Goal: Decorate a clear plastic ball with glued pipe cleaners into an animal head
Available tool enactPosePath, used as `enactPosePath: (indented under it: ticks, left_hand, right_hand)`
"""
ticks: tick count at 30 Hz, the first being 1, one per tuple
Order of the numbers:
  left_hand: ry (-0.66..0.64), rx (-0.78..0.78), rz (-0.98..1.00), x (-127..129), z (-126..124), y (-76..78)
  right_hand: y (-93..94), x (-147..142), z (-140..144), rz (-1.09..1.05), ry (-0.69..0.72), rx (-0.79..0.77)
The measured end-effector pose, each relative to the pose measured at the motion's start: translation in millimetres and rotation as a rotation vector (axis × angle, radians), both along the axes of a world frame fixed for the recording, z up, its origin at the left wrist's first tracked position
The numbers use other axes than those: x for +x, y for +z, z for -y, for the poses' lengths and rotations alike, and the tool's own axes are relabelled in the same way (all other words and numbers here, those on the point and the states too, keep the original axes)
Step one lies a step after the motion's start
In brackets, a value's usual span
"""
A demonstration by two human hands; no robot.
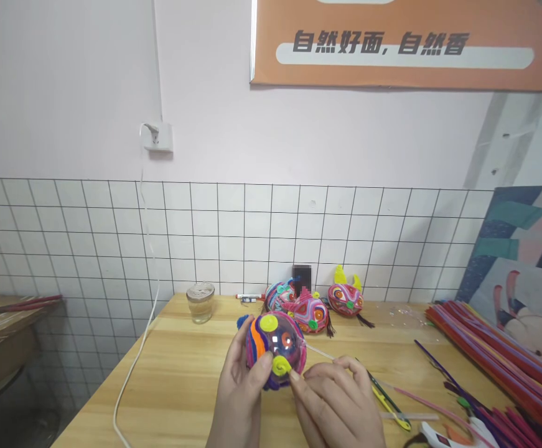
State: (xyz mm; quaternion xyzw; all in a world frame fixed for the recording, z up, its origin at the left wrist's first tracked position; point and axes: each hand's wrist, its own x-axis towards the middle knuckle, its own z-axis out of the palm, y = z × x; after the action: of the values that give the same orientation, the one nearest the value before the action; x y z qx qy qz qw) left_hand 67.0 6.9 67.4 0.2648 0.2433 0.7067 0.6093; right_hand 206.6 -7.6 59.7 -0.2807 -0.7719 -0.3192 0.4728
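Observation:
In the head view, a clear ball (294,359) covered in coiled pipe cleaners is held up over the wooden table, with orange, purple and pink strands and an orange eye. My left hand (242,379) wraps round its left side, the thumb pressing beside a yellow pipe-cleaner coil (280,366) on the lower front. A second yellow coil (269,322) sits higher up. My right hand (338,398) is closed, its fingertips pinched at the right edge of the lower coil. The fingers behind the ball are hidden.
Several decorated balls (312,314) sit at the back, near a glass jar (200,303) and a marker (250,297). On the right lie pipe-cleaner bundles (499,354), a yellow-and-black tool (389,401) and a white glue gun (443,435). A white cable (133,367) hangs at the left.

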Motion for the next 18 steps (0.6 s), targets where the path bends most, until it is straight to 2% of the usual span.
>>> enactPosePath:
  ticks: [9, 18]
  left_hand:
    - [-0.094, -0.053, 0.023, -1.2, -2.2, -0.7]
    - [-0.154, -0.028, -0.011, 0.1, -5.2, -5.2]
  right_hand:
    - [10.5, -9.0, 2.3, -0.063, 0.01, 0.008]
    - [6.2, -8.7, 1.6, -0.083, 0.003, -0.055]
